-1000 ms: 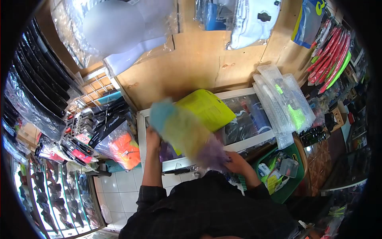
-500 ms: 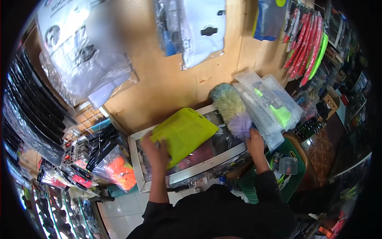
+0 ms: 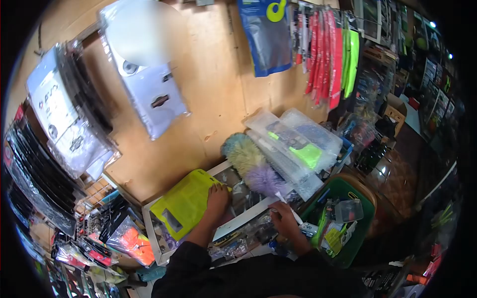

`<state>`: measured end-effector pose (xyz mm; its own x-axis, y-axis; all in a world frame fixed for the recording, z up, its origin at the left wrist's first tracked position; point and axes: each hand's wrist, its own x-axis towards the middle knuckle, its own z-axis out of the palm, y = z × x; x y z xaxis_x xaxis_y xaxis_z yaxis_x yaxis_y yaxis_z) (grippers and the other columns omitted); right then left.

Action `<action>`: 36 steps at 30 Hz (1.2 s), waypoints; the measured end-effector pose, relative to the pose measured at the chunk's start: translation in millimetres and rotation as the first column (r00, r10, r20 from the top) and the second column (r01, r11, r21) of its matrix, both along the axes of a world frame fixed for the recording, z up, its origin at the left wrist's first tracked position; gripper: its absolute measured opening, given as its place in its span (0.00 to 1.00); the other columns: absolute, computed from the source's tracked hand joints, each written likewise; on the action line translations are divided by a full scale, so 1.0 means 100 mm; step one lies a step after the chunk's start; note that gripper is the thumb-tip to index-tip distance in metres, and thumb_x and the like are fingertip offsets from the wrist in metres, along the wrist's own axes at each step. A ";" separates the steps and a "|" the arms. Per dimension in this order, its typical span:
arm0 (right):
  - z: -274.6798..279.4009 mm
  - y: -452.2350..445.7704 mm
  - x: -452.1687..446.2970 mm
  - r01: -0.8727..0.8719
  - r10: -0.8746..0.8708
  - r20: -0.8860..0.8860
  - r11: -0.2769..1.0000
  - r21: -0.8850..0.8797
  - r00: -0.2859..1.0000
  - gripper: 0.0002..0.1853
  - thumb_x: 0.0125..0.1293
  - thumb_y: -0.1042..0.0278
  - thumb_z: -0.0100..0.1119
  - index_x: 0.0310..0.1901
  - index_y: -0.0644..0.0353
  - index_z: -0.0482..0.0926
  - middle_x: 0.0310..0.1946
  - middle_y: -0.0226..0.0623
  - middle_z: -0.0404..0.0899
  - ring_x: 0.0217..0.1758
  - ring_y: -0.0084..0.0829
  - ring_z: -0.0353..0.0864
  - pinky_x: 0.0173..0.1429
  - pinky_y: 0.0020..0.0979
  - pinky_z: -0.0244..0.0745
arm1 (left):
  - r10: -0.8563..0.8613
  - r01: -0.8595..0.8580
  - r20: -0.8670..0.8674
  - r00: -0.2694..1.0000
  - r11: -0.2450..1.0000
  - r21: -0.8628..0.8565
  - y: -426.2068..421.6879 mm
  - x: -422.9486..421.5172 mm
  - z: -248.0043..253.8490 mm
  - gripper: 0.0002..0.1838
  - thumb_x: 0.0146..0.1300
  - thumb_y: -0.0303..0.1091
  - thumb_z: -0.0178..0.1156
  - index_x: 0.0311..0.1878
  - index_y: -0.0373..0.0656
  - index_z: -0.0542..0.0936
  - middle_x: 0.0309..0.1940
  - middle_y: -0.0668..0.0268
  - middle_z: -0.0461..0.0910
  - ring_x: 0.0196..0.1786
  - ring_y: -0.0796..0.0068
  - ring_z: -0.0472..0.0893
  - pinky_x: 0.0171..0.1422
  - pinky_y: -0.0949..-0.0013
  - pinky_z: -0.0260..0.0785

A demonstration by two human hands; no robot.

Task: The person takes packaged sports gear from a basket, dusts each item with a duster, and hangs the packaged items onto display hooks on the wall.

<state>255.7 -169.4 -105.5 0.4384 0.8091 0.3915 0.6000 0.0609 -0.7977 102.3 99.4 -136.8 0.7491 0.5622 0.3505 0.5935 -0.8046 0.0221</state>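
Note:
My left hand [image 3: 217,202] lies flat on the upper right part of a yellow-green flat packet [image 3: 185,202], fingers stretched over it. The packet rests on a white-framed glass-topped display case [image 3: 242,217]. A fluffy duster [image 3: 247,161] in teal, yellow and purple lies on the case to the right, its white handle [image 3: 289,204] pointing towards me. My right hand [image 3: 284,221] is beside that handle, fingers loosely bent and a little apart. The handle shows along the hand's outer side; whether they touch is hard to see.
Clear bubble-wrapped packs [image 3: 298,149] lie right of the duster. A green basket [image 3: 366,223] with small goods stands at my right. Packaged items [image 3: 154,99] hang on the wooden wall, with red sleeves [image 3: 323,57] at upper right and black packs [image 3: 39,174] at left.
My left hand has moved from the packet's left side onto its upper right, and the packet has turned. My right hand has left the duster's purple end. The view has swung right.

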 end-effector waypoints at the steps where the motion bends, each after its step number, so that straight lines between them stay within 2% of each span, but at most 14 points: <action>1: 0.00 -0.10 0.06 0.012 -0.012 -0.008 1.000 0.003 1.000 0.16 0.63 0.73 0.62 0.54 0.62 0.79 0.51 0.47 0.77 0.57 0.48 0.74 0.62 0.43 0.69 | -0.012 0.012 -0.008 1.000 1.000 0.003 -0.03 -0.02 0.01 0.21 0.64 0.40 0.58 0.56 0.36 0.76 0.53 0.42 0.78 0.59 0.41 0.77 0.66 0.48 0.66; 3: 0.02 -0.26 0.20 -0.029 0.027 -0.093 0.999 -0.022 0.995 0.13 0.66 0.74 0.60 0.52 0.63 0.80 0.45 0.45 0.80 0.49 0.44 0.80 0.56 0.38 0.74 | 0.077 -0.075 -0.006 0.997 0.945 -0.317 -0.30 -0.11 0.43 0.15 0.67 0.37 0.53 0.51 0.38 0.78 0.42 0.45 0.82 0.48 0.45 0.81 0.54 0.49 0.72; 7: 0.10 -0.38 0.35 -0.185 0.156 -0.429 0.982 -0.027 0.890 0.14 0.71 0.69 0.58 0.56 0.63 0.79 0.47 0.44 0.82 0.51 0.33 0.83 0.55 0.34 0.76 | 0.238 -0.220 0.400 0.885 0.971 -0.091 -0.54 -0.57 0.65 0.13 0.72 0.37 0.49 0.47 0.39 0.79 0.35 0.47 0.81 0.38 0.45 0.81 0.43 0.48 0.72; 9: 0.15 -0.34 0.39 -0.283 0.271 -0.462 0.958 0.046 0.844 0.16 0.72 0.68 0.58 0.58 0.62 0.78 0.50 0.45 0.81 0.54 0.33 0.82 0.57 0.34 0.76 | 0.401 -0.259 0.627 0.668 0.915 -0.310 -0.95 -0.77 1.13 0.16 0.75 0.38 0.46 0.44 0.37 0.80 0.33 0.46 0.80 0.38 0.44 0.81 0.42 0.50 0.71; 11: 0.36 -0.27 0.38 -0.415 0.425 -0.411 0.902 0.118 0.807 0.22 0.72 0.64 0.59 0.64 0.62 0.72 0.57 0.47 0.78 0.60 0.35 0.78 0.61 0.36 0.74 | 0.232 -0.368 0.777 0.585 0.930 0.000 -1.21 -0.92 1.40 0.18 0.77 0.39 0.44 0.41 0.35 0.78 0.30 0.48 0.78 0.33 0.49 0.78 0.39 0.56 0.69; 14: 0.76 -0.19 0.30 -0.415 0.433 -0.175 0.900 0.133 0.884 0.32 0.70 0.62 0.63 0.70 0.65 0.62 0.66 0.48 0.69 0.67 0.38 0.70 0.68 0.38 0.67 | 0.180 -0.201 0.887 0.426 0.974 -0.101 -1.76 -0.94 2.06 0.20 0.79 0.41 0.44 0.38 0.34 0.75 0.26 0.63 0.73 0.30 0.75 0.67 0.36 0.68 0.63; 15: 0.85 -0.16 0.28 -0.362 0.368 -0.005 0.918 0.161 0.930 0.38 0.68 0.62 0.65 0.73 0.67 0.57 0.70 0.48 0.64 0.71 0.39 0.65 0.72 0.39 0.62 | 0.182 -0.220 0.887 0.424 0.971 -0.095 -1.87 -0.92 2.14 0.20 0.79 0.41 0.44 0.38 0.34 0.75 0.26 0.63 0.73 0.30 0.75 0.67 0.36 0.68 0.63; 18: 1.12 -0.18 0.26 -0.348 0.347 0.051 0.897 0.272 0.936 0.47 0.66 0.61 0.68 0.76 0.67 0.48 0.71 0.49 0.61 0.73 0.41 0.61 0.76 0.40 0.56 | 0.134 -0.103 0.948 0.289 0.989 -0.108 -2.15 -0.71 2.38 0.20 0.80 0.41 0.43 0.37 0.36 0.74 0.28 0.72 0.70 0.33 0.83 0.66 0.37 0.75 0.59; 22: 1.28 -0.31 0.32 -0.341 0.528 -0.274 0.787 0.514 0.804 0.41 0.68 0.70 0.63 0.75 0.70 0.49 0.67 0.47 0.64 0.70 0.34 0.64 0.73 0.36 0.60 | 0.167 0.319 0.985 0.041 0.932 -0.171 -2.41 -0.19 2.63 0.18 0.79 0.41 0.45 0.39 0.36 0.75 0.31 0.71 0.74 0.35 0.84 0.69 0.41 0.77 0.63; 25: 1.32 -0.35 0.53 -0.154 0.477 -0.379 0.759 0.633 0.793 0.37 0.69 0.75 0.61 0.73 0.70 0.52 0.64 0.45 0.69 0.66 0.32 0.70 0.70 0.34 0.65 | 0.156 0.498 0.985 0.069 0.850 -0.169 -2.26 0.09 2.76 0.18 0.79 0.41 0.46 0.44 0.34 0.77 0.33 0.69 0.77 0.38 0.83 0.72 0.44 0.77 0.64; 27: 1.49 -0.35 0.71 -0.031 0.385 -0.396 0.749 0.662 0.834 0.34 0.69 0.76 0.60 0.72 0.70 0.56 0.60 0.44 0.74 0.61 0.30 0.74 0.67 0.32 0.68 | 0.153 0.468 0.978 0.143 0.860 -0.203 -2.14 0.32 2.90 0.18 0.77 0.42 0.48 0.48 0.34 0.77 0.39 0.67 0.77 0.41 0.81 0.73 0.47 0.77 0.66; 31: 2.04 -0.28 1.22 0.046 0.247 -0.304 0.704 0.709 0.920 0.30 0.70 0.72 0.61 0.69 0.71 0.61 0.59 0.45 0.75 0.61 0.29 0.75 0.66 0.31 0.69 | 0.147 0.654 0.973 0.179 0.721 -0.229 -1.96 0.82 3.18 0.30 0.71 0.35 0.57 0.72 0.41 0.59 0.55 0.56 0.75 0.57 0.70 0.75 0.63 0.69 0.66; 35: 2.72 -0.04 1.63 0.099 0.104 -0.195 0.585 0.805 0.975 0.29 0.69 0.70 0.63 0.67 0.71 0.64 0.56 0.45 0.77 0.58 0.29 0.77 0.63 0.29 0.70 | -0.171 0.723 0.946 0.277 0.685 -0.088 -1.67 1.27 3.52 0.44 0.65 0.27 0.62 0.77 0.42 0.45 0.67 0.48 0.67 0.65 0.62 0.72 0.71 0.62 0.61; 36: 2.88 0.06 1.75 0.103 0.067 -0.173 0.576 0.811 0.983 0.28 0.70 0.70 0.62 0.66 0.71 0.65 0.54 0.44 0.78 0.56 0.29 0.78 0.62 0.29 0.71 | -0.324 0.650 0.907 0.271 0.756 0.076 -1.56 1.41 3.63 0.47 0.64 0.26 0.63 0.78 0.42 0.43 0.69 0.47 0.64 0.66 0.60 0.70 0.72 0.62 0.61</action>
